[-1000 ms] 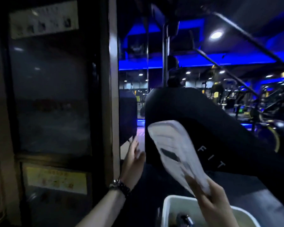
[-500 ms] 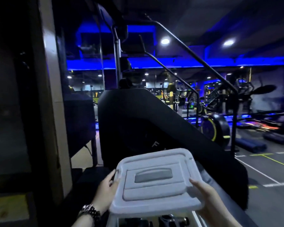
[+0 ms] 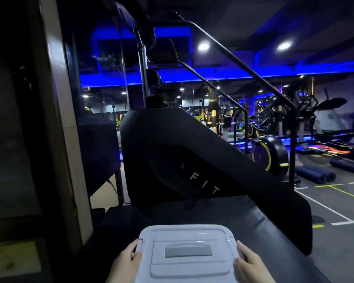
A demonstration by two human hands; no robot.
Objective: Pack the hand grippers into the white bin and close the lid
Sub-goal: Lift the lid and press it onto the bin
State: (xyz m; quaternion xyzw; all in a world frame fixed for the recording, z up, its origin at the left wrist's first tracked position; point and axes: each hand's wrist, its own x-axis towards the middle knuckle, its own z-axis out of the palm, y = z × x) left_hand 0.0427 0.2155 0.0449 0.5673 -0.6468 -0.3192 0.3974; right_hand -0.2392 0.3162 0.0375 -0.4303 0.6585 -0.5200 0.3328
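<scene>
Lid (image 3: pixel 187 252) lowered flat; left hand (image 3: pixel 124 262) and right hand (image 3: pixel 251 264) clasp its opposite edges.

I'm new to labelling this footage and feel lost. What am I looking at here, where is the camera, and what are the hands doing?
The camera sits on a person's head, looking forward and down, so you see their own two bare hands at the bottom. The left hand and right hand press on opposite sides of a white lid with a grey recessed handle. The bin beneath is hidden by the lid. It rests on a dark padded surface in a dim, blue-lit gym, with a black stair-climber machine just behind.
</scene>
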